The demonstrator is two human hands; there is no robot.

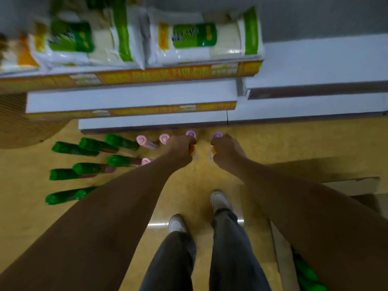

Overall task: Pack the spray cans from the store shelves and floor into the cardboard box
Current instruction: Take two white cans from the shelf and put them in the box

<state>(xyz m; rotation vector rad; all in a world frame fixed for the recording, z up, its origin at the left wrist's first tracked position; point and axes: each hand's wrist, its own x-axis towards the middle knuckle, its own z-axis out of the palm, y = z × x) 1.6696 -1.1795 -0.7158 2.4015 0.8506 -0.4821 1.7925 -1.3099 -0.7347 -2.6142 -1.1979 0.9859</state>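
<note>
Head view: your left hand [180, 151] curls its fingers round the left purple-capped can [191, 134], and your right hand [227, 151] round the right purple-capped can [217, 135], low by the shelf base [147, 122]. Lift both straight up, clear of the pink-capped cans [142, 140] just beside your left hand. The cardboard box [354, 183] waits at your right; green-capped cans [88, 143] crowd the floor [199, 181] further left.

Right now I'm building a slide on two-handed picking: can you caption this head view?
Left hand and right hand grip purple-capped cans; green-capped cans stand alongside on the floor.
</note>
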